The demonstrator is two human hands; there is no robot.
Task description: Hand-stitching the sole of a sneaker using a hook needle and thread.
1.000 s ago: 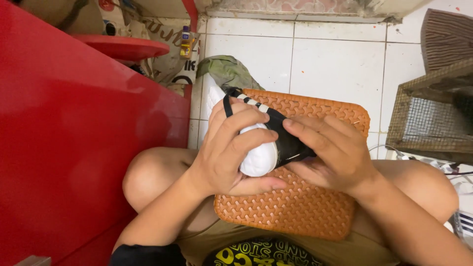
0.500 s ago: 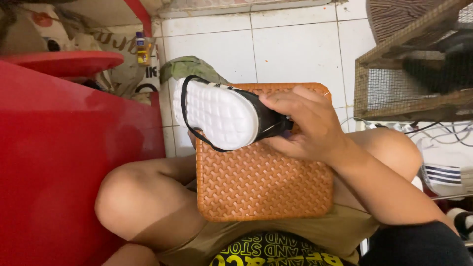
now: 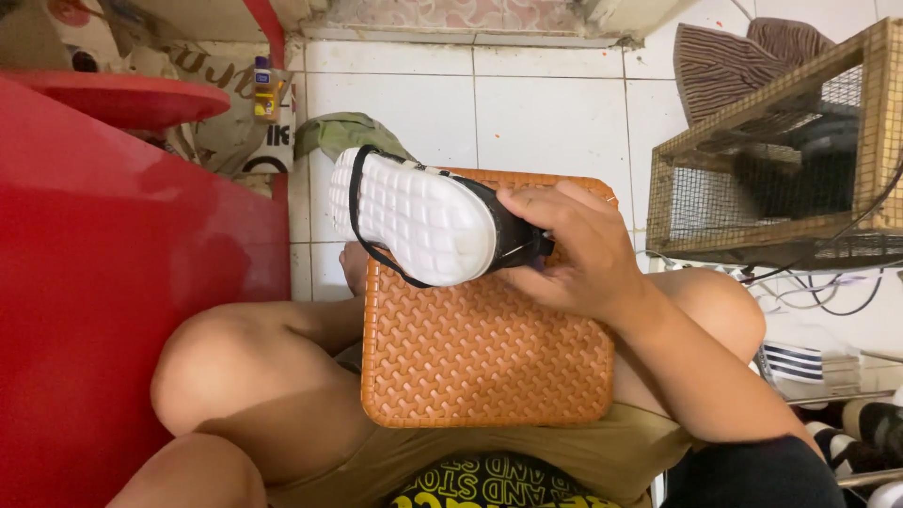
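Note:
My right hand [image 3: 574, 249] grips a black shoe with a white studded sole [image 3: 419, 226], holding it by the upper with the sole turned up toward me. A thin black strap or lace loops around the sole's edge. The shoe hovers over the far left corner of an orange woven-pattern stool [image 3: 484, 353] that stands between my bare knees. My left hand is out of sight; only my left knee [image 3: 216, 376] and forearm show at lower left.
A large red tub [image 3: 103, 273] fills the left side. A wood-and-wire cage [image 3: 771, 179] stands at the right on white floor tiles [image 3: 546, 113]. An olive cloth [image 3: 343, 132] lies beyond the shoe, with a small bottle [image 3: 266, 89] nearby. Cables and shoes lie at lower right.
My left hand let go of the shoe and left the view. The shoe was turned sole-up and is now held by the right hand alone. The view shifted right.

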